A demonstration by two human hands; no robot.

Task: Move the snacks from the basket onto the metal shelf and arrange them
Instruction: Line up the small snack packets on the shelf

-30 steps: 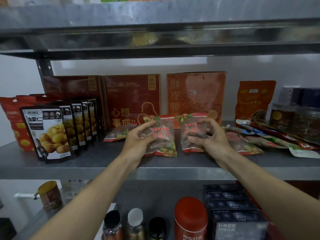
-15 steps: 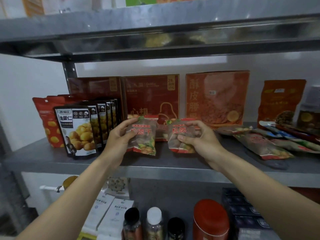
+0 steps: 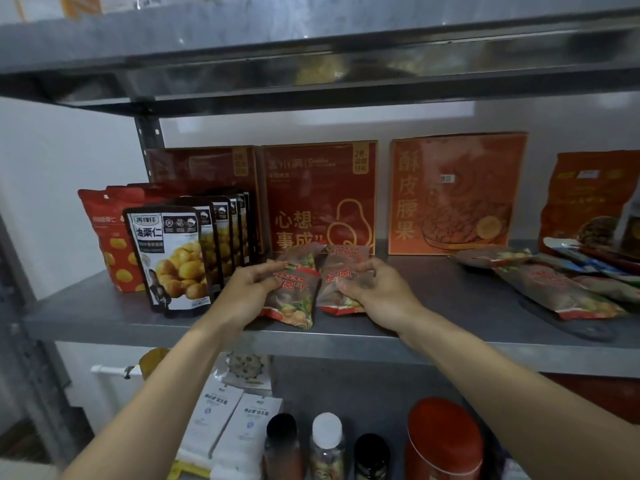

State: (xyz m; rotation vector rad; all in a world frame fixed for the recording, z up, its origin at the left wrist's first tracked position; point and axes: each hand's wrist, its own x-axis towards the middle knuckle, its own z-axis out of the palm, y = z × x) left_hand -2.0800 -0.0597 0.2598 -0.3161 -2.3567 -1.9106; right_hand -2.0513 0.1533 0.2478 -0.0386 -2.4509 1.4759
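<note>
On the middle tier of a metal shelf (image 3: 104, 317), we see a person's two hands each holding a small brown-and-red snack packet. The pair stands side by side and touching, lower edges on the steel near the front lip. The left hand (image 3: 247, 294) curls its fingers and thumb round the left packet (image 3: 294, 296), while the right hand (image 3: 379, 294) grips the right packet (image 3: 341, 271) with bent fingers over its face. Just left of the left hand stands a row of black chestnut pouches (image 3: 173, 261), upright one behind another, with red pouches (image 3: 104, 233) beyond them. Directly behind the held packets a red box (image 3: 322, 199) stands at the back of the tier, and an orange box (image 3: 457, 192) stands behind and to the right of the right hand. Well to the right of that hand, loose packets (image 3: 554, 292) of the same look lie flat in a heap. Below the wrists, on the lower tier, we make out three capped bottles (image 3: 327, 441), a red tin (image 3: 445, 441) and white packs (image 3: 225, 420).
</note>
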